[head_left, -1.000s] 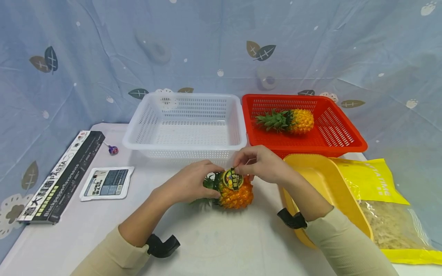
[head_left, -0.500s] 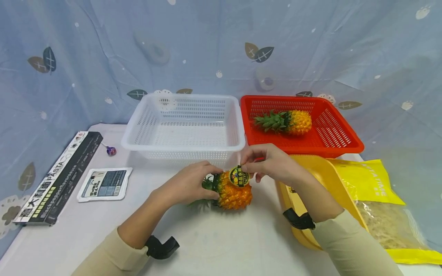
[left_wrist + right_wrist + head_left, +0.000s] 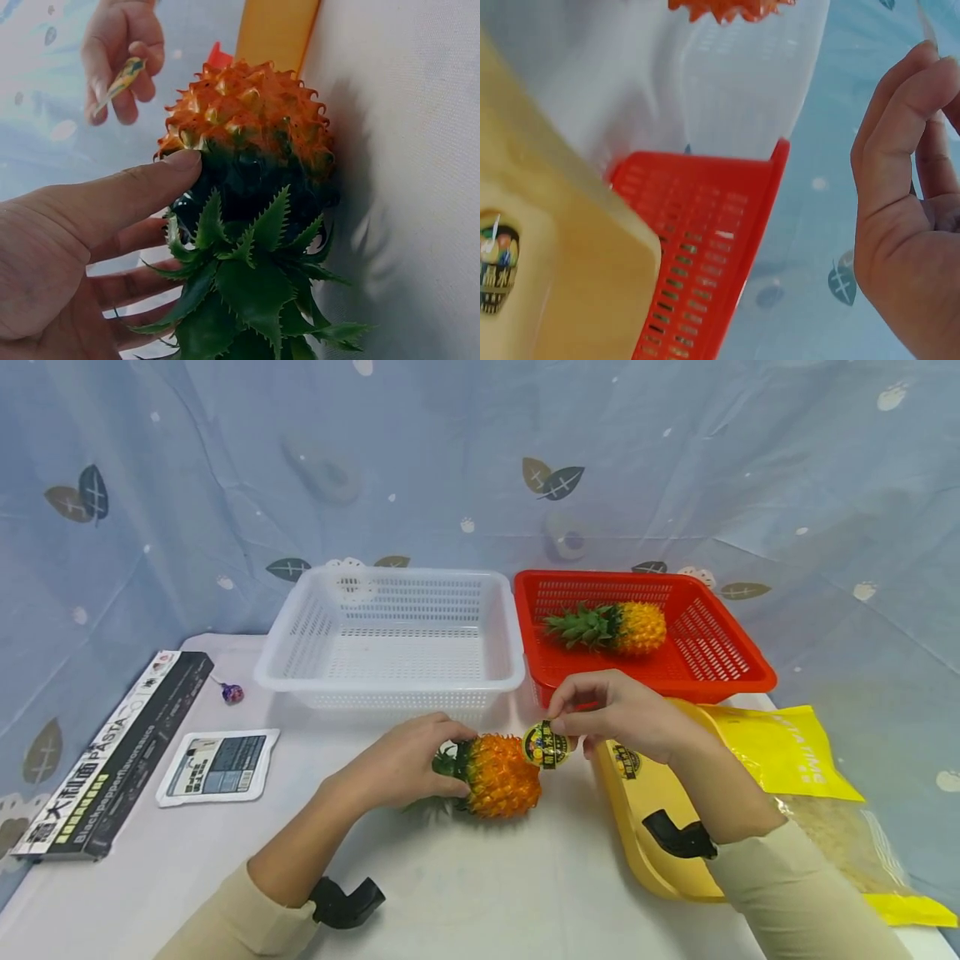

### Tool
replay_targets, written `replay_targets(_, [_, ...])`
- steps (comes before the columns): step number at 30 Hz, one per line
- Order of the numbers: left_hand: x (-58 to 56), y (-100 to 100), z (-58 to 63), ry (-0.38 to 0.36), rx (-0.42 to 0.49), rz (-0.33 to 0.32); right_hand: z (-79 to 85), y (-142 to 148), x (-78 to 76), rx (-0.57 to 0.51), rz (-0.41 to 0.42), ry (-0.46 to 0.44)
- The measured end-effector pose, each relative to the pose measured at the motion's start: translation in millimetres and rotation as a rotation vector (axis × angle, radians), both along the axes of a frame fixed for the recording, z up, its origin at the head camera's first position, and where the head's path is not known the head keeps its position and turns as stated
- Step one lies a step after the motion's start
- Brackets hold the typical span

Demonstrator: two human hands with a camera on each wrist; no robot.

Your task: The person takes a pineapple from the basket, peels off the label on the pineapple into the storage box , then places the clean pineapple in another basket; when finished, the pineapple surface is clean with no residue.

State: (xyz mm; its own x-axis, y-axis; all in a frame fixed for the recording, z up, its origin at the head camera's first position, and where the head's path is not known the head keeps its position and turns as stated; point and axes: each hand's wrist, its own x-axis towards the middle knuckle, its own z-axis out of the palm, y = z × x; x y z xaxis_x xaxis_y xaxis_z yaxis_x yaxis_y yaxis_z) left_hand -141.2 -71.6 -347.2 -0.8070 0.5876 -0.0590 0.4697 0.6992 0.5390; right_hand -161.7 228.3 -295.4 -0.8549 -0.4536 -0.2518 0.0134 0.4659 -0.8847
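Note:
An orange toy pineapple [image 3: 506, 777] lies on its side on the white table, leafy crown to the left. My left hand [image 3: 405, 758] holds it by the crown end; in the left wrist view the thumb presses near the dark band above the leaves [image 3: 255, 292]. Just right of the fruit, my right hand [image 3: 618, 718] pinches a round black-and-gold sticker [image 3: 546, 747] between thumb and fingertips. The sticker is apart from the pineapple. In the left wrist view the sticker [image 3: 124, 81] appears nearly edge-on.
A white basket [image 3: 390, 683] stands at the back, beside a red basket [image 3: 697, 687] holding another pineapple [image 3: 637, 628]. To the right are a yellow tray [image 3: 652, 852] with a similar sticker [image 3: 626, 762] and a pasta bag [image 3: 795, 752]. Left: a pasta box [image 3: 127, 735], white packet [image 3: 217, 768] and lollipop [image 3: 232, 693].
My right hand has peeled the sticker off the pineapple and drawn it rightward. My left hand keeps its hold on the fruit. The head view has shifted slightly.

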Motion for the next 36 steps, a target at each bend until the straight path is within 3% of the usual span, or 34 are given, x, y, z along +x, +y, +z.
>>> replay_targets(12, [0.3, -1, -1.0, 0.009, 0.007, -0.003, 10.3, 32, 7.3, 0.04, -0.003, 0.011])
replay_targets(36, [0.4, -2, 1.9, -0.023, 0.024, -0.006, -8.7, 106, 5.8, -0.002, -0.033, -0.099])
